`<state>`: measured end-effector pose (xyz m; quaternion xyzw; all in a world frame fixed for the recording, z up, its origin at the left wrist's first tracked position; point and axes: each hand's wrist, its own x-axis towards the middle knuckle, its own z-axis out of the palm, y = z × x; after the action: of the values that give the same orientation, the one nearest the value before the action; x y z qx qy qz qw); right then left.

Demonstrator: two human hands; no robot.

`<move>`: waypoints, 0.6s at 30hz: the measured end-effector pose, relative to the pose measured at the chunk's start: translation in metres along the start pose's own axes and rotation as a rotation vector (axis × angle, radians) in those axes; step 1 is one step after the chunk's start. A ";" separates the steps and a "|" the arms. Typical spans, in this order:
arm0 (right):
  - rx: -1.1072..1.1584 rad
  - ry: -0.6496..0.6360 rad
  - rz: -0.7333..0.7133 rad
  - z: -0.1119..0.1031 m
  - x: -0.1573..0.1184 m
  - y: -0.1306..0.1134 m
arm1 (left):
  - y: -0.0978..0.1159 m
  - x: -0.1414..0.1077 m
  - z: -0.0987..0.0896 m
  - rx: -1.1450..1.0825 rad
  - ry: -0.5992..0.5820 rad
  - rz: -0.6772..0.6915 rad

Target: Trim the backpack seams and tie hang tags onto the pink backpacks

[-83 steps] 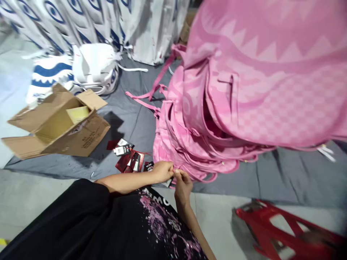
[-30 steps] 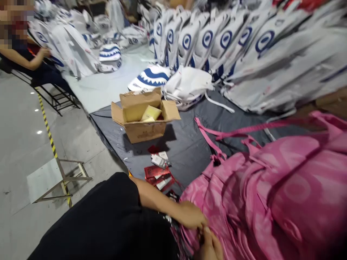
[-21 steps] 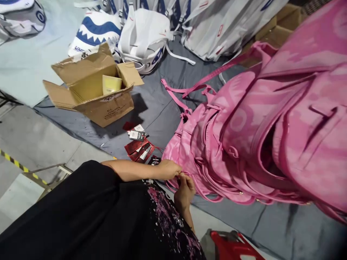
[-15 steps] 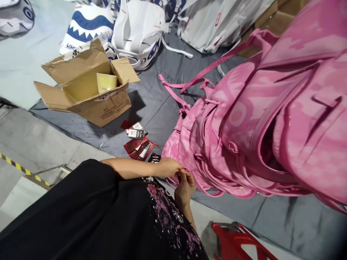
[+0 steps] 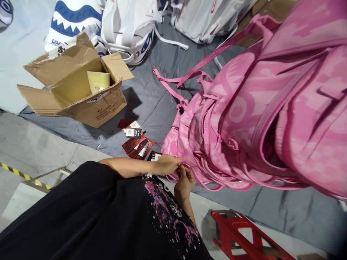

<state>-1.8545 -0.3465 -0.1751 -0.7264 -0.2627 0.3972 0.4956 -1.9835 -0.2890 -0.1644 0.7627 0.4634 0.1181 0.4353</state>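
Observation:
My left hand (image 5: 167, 164) reaches in from the left, its fingers closed in a pinch. Facing it from below, my right hand (image 5: 185, 179) is pinched too, and the fingertips of both meet. They are at the near end of a row of pink patterned backpacks (image 5: 187, 133), beside a thin pink strap or loop. What lies between the fingers is too small to make out. Close to my left wrist are a black tag with a white label (image 5: 155, 156) and a loose group of red and black hang tags (image 5: 138, 146), some with cords.
An open cardboard box (image 5: 108, 110) with a yellow carton (image 5: 98, 82) in it stands on the grey cloth (image 5: 151, 97). White and blue backpacks (image 5: 124, 29) lie behind. A red plastic stool (image 5: 241, 231) stands beyond the cloth's near edge.
The view has shifted slightly, so the box and the white backpacks sit further left and more of the stool shows. Both hands stay pinched together at the same backpack.

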 end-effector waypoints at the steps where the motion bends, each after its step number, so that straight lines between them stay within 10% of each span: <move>1: -0.009 0.002 -0.004 0.001 -0.001 -0.001 | 0.000 0.000 0.000 -0.005 -0.007 0.009; 9: -0.237 -0.042 -0.024 -0.004 0.003 -0.009 | -0.007 -0.001 -0.019 -0.003 0.018 0.033; 14: -0.593 -0.069 -0.160 -0.015 0.006 -0.034 | -0.079 0.002 -0.076 0.177 0.079 -0.188; 18: -1.164 -0.199 -0.515 0.019 -0.003 -0.043 | -0.129 0.009 -0.098 0.384 -0.078 -0.280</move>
<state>-1.8715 -0.3234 -0.1376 -0.7499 -0.6458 0.1235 0.0732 -2.1137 -0.2022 -0.2083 0.7639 0.5614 -0.0633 0.3119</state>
